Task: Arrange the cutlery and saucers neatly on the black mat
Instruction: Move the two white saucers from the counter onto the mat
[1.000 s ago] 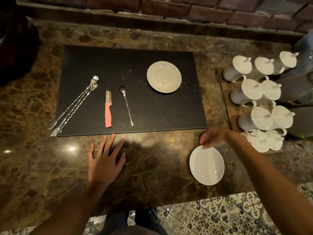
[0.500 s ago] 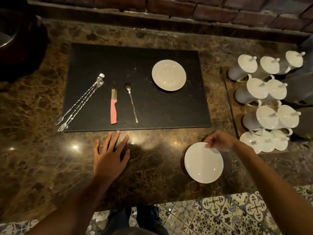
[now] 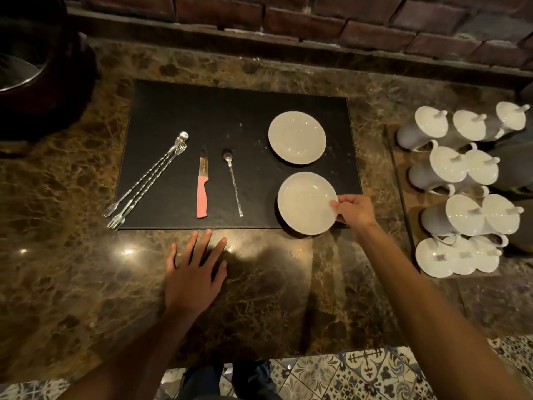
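A black mat [image 3: 219, 111] lies on the brown marble counter. On it, from left to right, are two long twisted bar forks [image 3: 147, 180] lying slantwise, a pink-handled knife [image 3: 202, 194], a long thin spoon [image 3: 233, 183] and a white saucer [image 3: 297, 137] at the right rear. My right hand [image 3: 356, 210] grips the right rim of a second white saucer [image 3: 306, 203], which sits slightly tilted over the mat's front right corner, its near edge past the mat's front edge. My left hand [image 3: 193, 272] rests flat on the counter in front of the mat, fingers spread, holding nothing.
Several white lidded pots and cups [image 3: 461, 180] stand on a wooden tray [image 3: 402, 197] at the right. A dark round vessel [image 3: 34, 70] sits at the far left. A brick wall [image 3: 317, 18] backs the counter. Patterned floor tiles [image 3: 331, 376] show below the counter's front edge.
My right hand has carried the second saucer from the counter in front of the mat up onto the mat's front right corner. My left hand has stayed flat on the counter.
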A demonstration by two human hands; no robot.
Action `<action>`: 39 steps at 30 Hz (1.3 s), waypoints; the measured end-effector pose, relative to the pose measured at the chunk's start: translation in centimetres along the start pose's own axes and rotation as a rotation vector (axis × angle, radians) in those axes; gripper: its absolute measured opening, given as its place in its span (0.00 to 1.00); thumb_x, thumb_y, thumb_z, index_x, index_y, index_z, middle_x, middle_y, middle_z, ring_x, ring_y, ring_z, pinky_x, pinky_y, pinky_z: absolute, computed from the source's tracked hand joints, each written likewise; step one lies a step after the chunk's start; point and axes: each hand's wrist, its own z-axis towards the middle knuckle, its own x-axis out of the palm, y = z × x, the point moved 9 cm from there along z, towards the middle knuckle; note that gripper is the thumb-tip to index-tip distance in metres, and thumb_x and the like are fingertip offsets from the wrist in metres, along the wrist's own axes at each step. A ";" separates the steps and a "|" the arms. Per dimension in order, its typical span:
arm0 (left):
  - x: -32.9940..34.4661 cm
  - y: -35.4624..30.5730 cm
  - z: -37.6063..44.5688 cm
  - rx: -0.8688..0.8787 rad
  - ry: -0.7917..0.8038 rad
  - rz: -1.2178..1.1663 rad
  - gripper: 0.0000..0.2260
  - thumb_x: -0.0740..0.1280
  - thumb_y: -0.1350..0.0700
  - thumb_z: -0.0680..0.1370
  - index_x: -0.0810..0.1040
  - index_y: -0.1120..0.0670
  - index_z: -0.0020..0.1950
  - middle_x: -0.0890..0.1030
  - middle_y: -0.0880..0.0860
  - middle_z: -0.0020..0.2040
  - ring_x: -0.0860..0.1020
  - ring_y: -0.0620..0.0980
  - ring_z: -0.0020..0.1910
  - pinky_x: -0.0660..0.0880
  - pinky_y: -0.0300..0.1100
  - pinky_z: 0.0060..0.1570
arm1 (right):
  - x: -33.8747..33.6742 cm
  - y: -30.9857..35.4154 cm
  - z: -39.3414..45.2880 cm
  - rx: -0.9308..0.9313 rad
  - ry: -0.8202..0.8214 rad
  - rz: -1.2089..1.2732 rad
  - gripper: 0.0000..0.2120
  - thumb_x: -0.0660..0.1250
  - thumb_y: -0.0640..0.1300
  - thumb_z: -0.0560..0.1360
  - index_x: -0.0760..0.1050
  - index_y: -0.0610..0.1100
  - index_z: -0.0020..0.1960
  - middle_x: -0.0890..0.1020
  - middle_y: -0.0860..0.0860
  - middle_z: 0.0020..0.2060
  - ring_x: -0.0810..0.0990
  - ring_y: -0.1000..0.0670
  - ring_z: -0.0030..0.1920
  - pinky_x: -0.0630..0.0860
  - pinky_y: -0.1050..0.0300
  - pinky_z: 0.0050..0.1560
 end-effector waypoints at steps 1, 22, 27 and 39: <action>0.0 0.0 0.0 0.001 0.004 0.001 0.25 0.52 0.39 0.83 0.63 0.40 0.80 0.65 0.51 0.82 0.61 0.55 0.82 0.57 0.65 0.76 | 0.3 -0.1 0.5 0.023 -0.024 0.003 0.07 0.70 0.37 0.76 0.81 0.46 0.42 0.84 0.48 0.43 0.83 0.46 0.49 0.83 0.47 0.53; 0.4 0.3 -0.1 0.013 -0.015 -0.031 0.22 0.52 0.41 0.84 0.66 0.39 0.79 0.66 0.49 0.81 0.64 0.55 0.80 0.56 0.63 0.76 | 2.6 0.7 1.0 -0.093 0.000 -0.094 0.09 0.70 0.50 0.77 0.78 0.46 0.53 0.83 0.49 0.45 0.83 0.50 0.42 0.83 0.48 0.53; 0.6 0.5 0.0 -0.015 0.034 -0.033 0.23 0.54 0.42 0.83 0.65 0.38 0.79 0.66 0.48 0.81 0.62 0.52 0.81 0.55 0.61 0.77 | 2.7 -0.5 -1.8 -0.072 0.001 -0.049 0.21 0.68 0.53 0.77 0.71 0.43 0.65 0.79 0.51 0.45 0.81 0.47 0.51 0.79 0.48 0.59; -6.9 5.4 -1.0 -0.169 0.031 -0.152 0.24 0.49 0.44 0.84 0.71 0.44 0.77 0.71 0.49 0.78 0.68 0.50 0.76 0.59 0.52 0.73 | 6.7 2.1 -10.6 -0.376 -0.023 -0.218 0.19 0.68 0.51 0.78 0.73 0.42 0.65 0.75 0.43 0.62 0.78 0.44 0.58 0.78 0.47 0.62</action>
